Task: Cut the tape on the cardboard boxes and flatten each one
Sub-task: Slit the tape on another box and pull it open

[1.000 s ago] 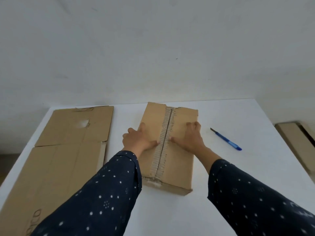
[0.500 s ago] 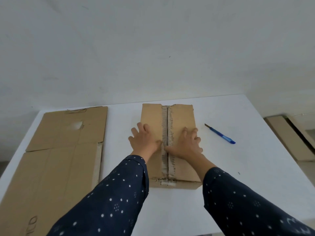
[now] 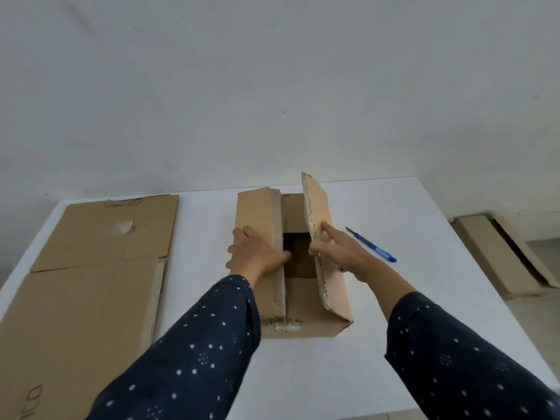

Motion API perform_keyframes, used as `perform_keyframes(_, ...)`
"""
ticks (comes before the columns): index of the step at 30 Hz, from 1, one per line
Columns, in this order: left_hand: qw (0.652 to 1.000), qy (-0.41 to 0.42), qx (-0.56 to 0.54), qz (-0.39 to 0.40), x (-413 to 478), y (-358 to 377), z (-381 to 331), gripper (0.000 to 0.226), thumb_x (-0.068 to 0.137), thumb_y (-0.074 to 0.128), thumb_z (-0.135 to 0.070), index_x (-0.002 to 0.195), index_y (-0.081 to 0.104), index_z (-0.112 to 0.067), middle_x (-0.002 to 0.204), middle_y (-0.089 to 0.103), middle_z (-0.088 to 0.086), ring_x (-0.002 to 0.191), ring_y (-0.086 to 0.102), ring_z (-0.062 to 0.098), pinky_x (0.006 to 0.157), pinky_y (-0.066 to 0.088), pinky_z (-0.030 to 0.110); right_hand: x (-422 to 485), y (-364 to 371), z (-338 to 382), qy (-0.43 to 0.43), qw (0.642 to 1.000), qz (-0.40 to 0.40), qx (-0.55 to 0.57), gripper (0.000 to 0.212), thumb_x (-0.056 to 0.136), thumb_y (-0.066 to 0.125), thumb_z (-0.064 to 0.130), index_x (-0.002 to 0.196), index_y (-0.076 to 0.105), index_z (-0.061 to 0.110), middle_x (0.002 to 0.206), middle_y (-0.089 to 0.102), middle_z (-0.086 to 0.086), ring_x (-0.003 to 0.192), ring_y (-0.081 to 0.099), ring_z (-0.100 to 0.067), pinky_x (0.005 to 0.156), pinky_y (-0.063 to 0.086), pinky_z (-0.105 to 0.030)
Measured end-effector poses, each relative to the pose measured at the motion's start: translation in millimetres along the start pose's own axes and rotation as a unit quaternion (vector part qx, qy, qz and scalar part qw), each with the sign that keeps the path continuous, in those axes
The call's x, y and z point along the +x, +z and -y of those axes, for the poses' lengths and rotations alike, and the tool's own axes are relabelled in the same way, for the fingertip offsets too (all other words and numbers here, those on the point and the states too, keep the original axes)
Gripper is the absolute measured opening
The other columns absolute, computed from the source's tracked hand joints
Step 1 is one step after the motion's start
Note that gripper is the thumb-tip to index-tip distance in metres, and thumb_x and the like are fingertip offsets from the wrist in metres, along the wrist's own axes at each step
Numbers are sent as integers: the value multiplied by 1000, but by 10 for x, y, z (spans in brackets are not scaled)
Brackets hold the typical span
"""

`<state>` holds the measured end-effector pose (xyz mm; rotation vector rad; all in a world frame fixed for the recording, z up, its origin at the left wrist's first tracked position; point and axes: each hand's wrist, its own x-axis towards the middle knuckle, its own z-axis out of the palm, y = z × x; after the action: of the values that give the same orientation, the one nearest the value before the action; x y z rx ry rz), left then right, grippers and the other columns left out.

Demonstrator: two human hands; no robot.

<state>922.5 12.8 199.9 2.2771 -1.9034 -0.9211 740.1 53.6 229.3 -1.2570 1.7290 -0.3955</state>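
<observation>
Head view: the cardboard box gapes, right flap tilted up.

White table; grey wall

Room condition: plain, evenly lit.
We record a white table standing against a bare off-white wall with faint scuffs and specks. We see pale floor to the right. Light is soft, casting no hard shadows.
</observation>
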Motion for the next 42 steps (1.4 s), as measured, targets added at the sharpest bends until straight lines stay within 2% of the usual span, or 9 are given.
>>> perform_keyframes(5, 965, -21, -260, 22, -15, -432, 56, 65, 87, 58, -34, 140, 34, -6, 138, 45, 19, 91, 50, 25, 71, 45, 36, -3, -27, -8, -10, 998, -18, 53, 75, 96, 51, 40, 158, 10, 35, 156, 29, -5, 134, 38, -32, 104, 35, -45)
perform_keyframes(7, 950, -31, -310, -10, -54, -550, 147, 52, 95, 50, -38, 139, 46, -10, 135, 53, 15, 97, 52, 26, 78, 44, 36, -5, -75, -16, -17, 995, -31, 92, 67, 98, 45, 34, 157, 14, 35, 158, 29, -5, 138, 35, -32, 110, 35, -49)
perform_keyframes(13, 905, -62, -413, -84, -163, -1003, 330, 30, 98, 52, -35, 107, 66, -10, 98, 67, 9, 88, 65, 28, 78, 51, 36, -87, -461, 5, -73, 990, -103, 60, 48, 103, 33, 20, 150, 37, 32, 132, 55, -2, 107, 54, -20, 93, 44, -34)
perform_keyframes(19, 883, -25, -458, -103, -269, -1444, 65, 30, 100, 58, -30, 115, 65, -5, 90, 68, 7, 75, 65, 24, 59, 46, 30, -40, -761, -77, -38, 990, -99, -91, 64, 104, 41, 20, 158, 6, 23, 140, 49, -18, 118, 55, -37, 95, 47, -45)
perform_keyframes(22, 882, -7, -462, -90, -331, -1482, -150, 27, 101, 56, -28, 113, 65, -6, 91, 69, 8, 74, 65, 23, 57, 49, 28, -70, -741, 125, -83, 974, -139, -158, 62, 101, 46, 20, 155, 18, 13, 151, 36, -14, 131, 44, -35, 103, 41, -46)
perform_keyframes(30, 837, 33, -544, 43, -462, -1218, -880, 34, 99, 59, -32, 124, 64, -8, 101, 72, 9, 89, 70, 26, 71, 57, 35, -383, -602, 1018, -237, 968, -21, 77, 77, 91, 59, 56, 156, 21, 35, 156, 36, 2, 140, 38, -19, 113, 34, -37)
perform_keyframes(35, 801, 70, -584, 107, -376, -1032, -1084, 45, 103, 49, -46, 122, 65, -9, 115, 71, 7, 97, 71, 21, 71, 59, 31, -301, -761, 874, -218, 976, -15, 17, 76, 91, 58, 29, 156, 19, 38, 156, 36, 1, 141, 36, -22, 110, 33, -34)
perform_keyframes(39, 901, -16, -429, -58, -156, -810, -840, 62, 90, 57, -49, 143, 46, -18, 147, 46, 6, 129, 47, 29, 100, 46, 42, -233, -917, 725, -190, 980, -18, 62, 72, 88, 51, 29, 152, 22, 48, 154, 37, 5, 131, 45, -18, 110, 41, -45)
perform_keyframes(42, 917, -133, -376, 14, -106, -614, -619, 86, 91, 57, -59, 157, 20, -18, 157, 30, 11, 138, 38, 38, 109, 39, 49, -222, -975, 691, -199, 974, -6, 106, 71, 88, 50, 26, 151, 26, 48, 156, 34, 8, 138, 38, -17, 114, 36, -48)
